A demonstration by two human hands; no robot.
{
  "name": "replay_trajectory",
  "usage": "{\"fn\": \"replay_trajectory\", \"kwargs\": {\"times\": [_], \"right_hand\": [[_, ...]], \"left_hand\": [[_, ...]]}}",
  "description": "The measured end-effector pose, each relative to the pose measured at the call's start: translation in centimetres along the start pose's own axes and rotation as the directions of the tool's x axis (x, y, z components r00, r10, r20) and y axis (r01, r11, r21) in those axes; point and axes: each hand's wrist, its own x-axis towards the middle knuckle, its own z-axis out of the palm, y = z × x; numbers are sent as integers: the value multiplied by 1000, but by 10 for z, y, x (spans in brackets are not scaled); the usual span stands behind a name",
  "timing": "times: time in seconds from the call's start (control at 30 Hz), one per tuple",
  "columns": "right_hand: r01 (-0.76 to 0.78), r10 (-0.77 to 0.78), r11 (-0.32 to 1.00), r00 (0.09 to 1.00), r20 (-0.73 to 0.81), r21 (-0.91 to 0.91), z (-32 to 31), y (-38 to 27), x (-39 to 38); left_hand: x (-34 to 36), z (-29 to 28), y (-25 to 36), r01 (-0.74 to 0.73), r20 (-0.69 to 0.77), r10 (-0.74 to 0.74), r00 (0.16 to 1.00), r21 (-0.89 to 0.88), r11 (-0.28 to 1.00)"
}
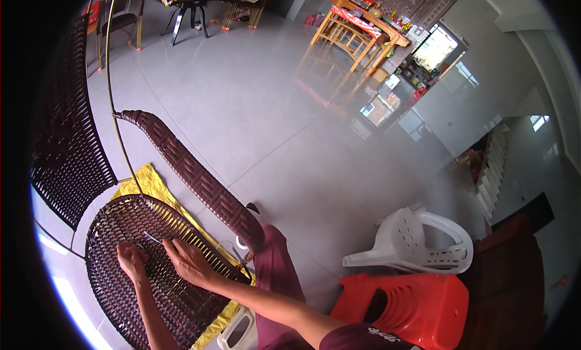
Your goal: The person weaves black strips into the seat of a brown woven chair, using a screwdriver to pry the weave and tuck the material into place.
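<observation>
- Head view: your left hand [131,257] rests on the dark woven chair seat [115,229] at about 8 o'clock, fingers curled onto the weave; whether they pinch a strand, you cannot tell.
- Your right hand [189,260] lies just beside it at 7 o'clock, fingers spread flat and pressing on the weave, gripping nothing.
- A yellow cloth [151,181] lies under the seat.
- The woven armrest [193,171] curves up toward 10 o'clock.
- A red plastic stool [417,301] sits at 5 o'clock, with a white plastic chair [417,244] tipped just behind it.
</observation>
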Motion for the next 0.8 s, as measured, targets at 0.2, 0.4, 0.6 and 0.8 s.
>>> {"fn": "replay_trajectory", "kwargs": {"times": [0.2, 0.4, 0.6, 0.8], "right_hand": [[1, 1, 997, 1000, 18, -74, 5, -1, -1], [-32, 34, 999, 996, 79, -30, 9, 0, -3], [-9, 13, 998, 997, 74, -62, 14, 1, -4], [-32, 34, 999, 996, 83, -28, 11, -1, -2]], "left_hand": [[5, -2, -9, 10, -13, -10, 1000, 26, 1000], [3, 0, -7, -35, 6, 35, 999, 25, 999], [5, -1, -12, -31, -10, 31, 999, -82, 996], [8, -4, -16, -75, 21, 75, 997, -21, 997]]}}
